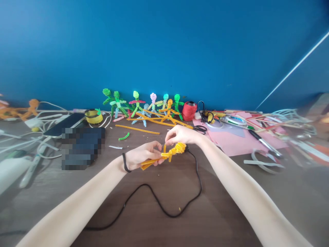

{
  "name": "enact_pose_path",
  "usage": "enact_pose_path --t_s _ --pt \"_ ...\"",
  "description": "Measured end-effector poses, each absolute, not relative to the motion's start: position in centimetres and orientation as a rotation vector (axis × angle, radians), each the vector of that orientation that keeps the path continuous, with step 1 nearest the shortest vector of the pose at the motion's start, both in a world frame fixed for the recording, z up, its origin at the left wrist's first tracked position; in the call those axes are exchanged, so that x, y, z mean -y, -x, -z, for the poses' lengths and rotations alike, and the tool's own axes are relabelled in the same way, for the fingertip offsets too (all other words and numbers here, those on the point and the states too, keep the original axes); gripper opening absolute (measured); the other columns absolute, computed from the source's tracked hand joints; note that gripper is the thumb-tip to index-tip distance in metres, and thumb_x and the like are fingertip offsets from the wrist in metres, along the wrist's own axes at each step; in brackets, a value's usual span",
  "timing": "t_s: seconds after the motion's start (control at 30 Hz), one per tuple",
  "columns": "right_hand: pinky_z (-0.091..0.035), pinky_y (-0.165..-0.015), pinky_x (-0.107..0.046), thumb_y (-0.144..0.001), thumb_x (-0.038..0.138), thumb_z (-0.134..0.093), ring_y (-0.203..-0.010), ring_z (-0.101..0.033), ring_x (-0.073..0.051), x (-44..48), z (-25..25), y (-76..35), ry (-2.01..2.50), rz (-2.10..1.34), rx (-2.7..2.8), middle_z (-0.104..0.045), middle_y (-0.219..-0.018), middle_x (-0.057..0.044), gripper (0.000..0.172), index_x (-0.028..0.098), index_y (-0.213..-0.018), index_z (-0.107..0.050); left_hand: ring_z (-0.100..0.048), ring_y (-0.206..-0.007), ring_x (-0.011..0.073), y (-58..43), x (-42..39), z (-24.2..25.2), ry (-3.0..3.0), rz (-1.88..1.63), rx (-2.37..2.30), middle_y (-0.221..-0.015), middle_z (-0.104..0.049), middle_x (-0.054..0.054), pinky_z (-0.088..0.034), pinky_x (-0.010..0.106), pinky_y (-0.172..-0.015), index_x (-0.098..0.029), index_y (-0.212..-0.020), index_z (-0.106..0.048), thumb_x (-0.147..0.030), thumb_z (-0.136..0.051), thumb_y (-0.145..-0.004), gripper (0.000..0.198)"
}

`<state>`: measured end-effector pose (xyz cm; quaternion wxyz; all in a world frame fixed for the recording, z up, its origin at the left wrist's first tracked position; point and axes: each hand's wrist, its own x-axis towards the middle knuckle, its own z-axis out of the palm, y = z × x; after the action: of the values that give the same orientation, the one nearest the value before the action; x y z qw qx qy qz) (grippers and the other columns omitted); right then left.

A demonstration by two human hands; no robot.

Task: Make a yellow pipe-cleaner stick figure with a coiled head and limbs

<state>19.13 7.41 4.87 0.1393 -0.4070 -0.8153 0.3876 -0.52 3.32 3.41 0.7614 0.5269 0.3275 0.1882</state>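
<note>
My left hand grips a yellow, coil-ended bundle of fuzzy pipe cleaners, its coil jutting toward three o'clock; at two o'clock, my right hand pinches its upright strand. Farther, at one, is an orange pipe-cleaner figure.

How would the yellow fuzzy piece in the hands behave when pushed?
The yellow fuzzy piece is probably light, being made from thin stems. Its coiled end likely holds shape, since the turns sit close; the stems gripped in the left hand may bend.
</note>
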Motion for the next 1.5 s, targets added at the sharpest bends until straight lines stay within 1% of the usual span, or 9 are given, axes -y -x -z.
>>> enact_pose_path --t_s 0.17,0.33,0.43,0.53,0.67,0.83,0.97,1.23,1.5 --pt "-0.033 -0.054 -0.022 -0.069 0.028 -0.058 -0.058 -0.048 -0.009 -6.2 -6.2 -18.2 1.259 -0.751 2.443 -0.062 -0.069 -0.001 0.015 0.015 -0.072 -0.065 -0.051 -0.047 0.0091 0.1 -3.1 -3.0 -1.299 -0.427 -0.914 -0.052 -0.06 -0.001 -0.037 0.02 -0.047 -0.019 -0.073 -0.037 -0.013 -0.057 -0.065 0.022" --pt "-0.028 -0.053 -0.022 -0.072 0.023 -0.055 -0.06 -0.048 -0.009 -3.4 -8.6 -16.3 1.326 -0.395 2.467 -0.061 -0.069 -0.002 0.013 0.016 -0.069 -0.065 -0.05 -0.043 0.0089 -0.5 -2.8 -3.3 -1.346 -0.543 -1.035 -0.049 -0.059 -0.002 -0.037 0.021 -0.046 -0.018 -0.071 -0.039 -0.012 -0.057 -0.063 0.02" --pt "-0.024 -0.05 -0.023 -0.071 0.017 -0.053 -0.058 -0.047 -0.009 -1.8 -9.7 -15.2 1.323 -0.287 2.517 -0.059 -0.064 -0.001 0.013 0.016 -0.065 -0.064 -0.052 -0.047 0.0095 -0.6 -2.7 -3.4 -1.314 -0.643 -0.991 -0.051 -0.059 -0.001 -0.039 0.022 -0.048 -0.017 -0.068 -0.042 -0.012 -0.058 -0.062 0.019" --pt "-0.022 -0.05 -0.023 -0.073 0.018 -0.052 -0.057 -0.045 -0.01 -1.1 -10.1 -14.7 1.315 -0.239 2.556 -0.058 -0.062 -0.001 0.015 0.016 -0.062 -0.062 -0.053 -0.049 0.0095 -0.6 -2.9 -3.3 -1.255 -0.764 -0.961 -0.053 -0.059 0.0 -0.04 0.023 -0.05 -0.017 -0.064 -0.042 -0.008 -0.057 -0.06 0.018" --pt "-0.023 -0.05 -0.023 -0.074 0.019 -0.053 -0.056 -0.045 -0.009 -1.1 -9.9 -14.9 1.352 -0.264 2.498 -0.057 -0.063 -0.001 0.015 0.015 -0.063 -0.061 -0.052 -0.047 0.0089 -0.6 -3.1 -3.3 -1.144 -0.903 -0.981 -0.052 -0.058 -0.002 -0.039 0.022 -0.051 -0.017 -0.064 -0.04 -0.004 -0.057 -0.058 0.021" --pt "-0.025 -0.051 -0.023 -0.075 0.021 -0.054 -0.053 -0.045 -0.008 -1.6 -9.7 -15.3 1.353 -0.355 2.406 -0.058 -0.062 -0.001 0.014 0.015 -0.066 -0.063 -0.052 -0.047 0.0088 -0.4 -3.6 -3.3 -0.944 -1.031 -0.974 -0.051 -0.056 -0.003 -0.039 0.021 -0.05 -0.017 -0.063 -0.037 -0.009 -0.06 -0.06 0.024" --pt "-0.029 -0.052 -0.022 -0.077 0.024 -0.052 -0.054 -0.047 -0.008 -2.3 -9.4 -16.0 1.319 -0.448 2.303 -0.06 -0.065 -0.001 0.015 0.015 -0.072 -0.063 -0.053 -0.052 0.0084 -0.1 -4.1 -2.9 -0.84 -1.052 -0.88 -0.058 -0.057 0.0 -0.041 0.02 -0.054 -0.017 -0.061 -0.037 -0.008 -0.056 -0.063 0.021" --pt "-0.032 -0.054 -0.022 -0.076 0.024 -0.051 -0.052 -0.048 -0.007 -3.5 -8.8 -17.3 1.336 -0.513 2.18 -0.059 -0.063 -0.001 0.014 0.014 -0.069 -0.058 -0.05 -0.054 0.0068 -0.1 -4.2 -3.1 -0.769 -1.066 -0.78 -0.059 -0.054 0.0 -0.04 0.018 -0.054 -0.016 -0.059 -0.039 -0.007 -0.055 -0.065 0.02" --pt "-0.032 -0.045 -0.019 -0.075 0.034 -0.052 -0.04 -0.045 -0.005 -4.3 -8.0 -17.9 1.329 -0.813 2.224 -0.057 -0.053 0.002 0.02 0.015 -0.068 -0.055 -0.049 -0.054 0.006 0.0 -4.0 -3.6 -0.672 -1.065 -0.702 -0.058 -0.051 0.0 -0.042 0.017 -0.056 -0.015 -0.063 -0.043 -0.005 -0.047 -0.072 0.014"
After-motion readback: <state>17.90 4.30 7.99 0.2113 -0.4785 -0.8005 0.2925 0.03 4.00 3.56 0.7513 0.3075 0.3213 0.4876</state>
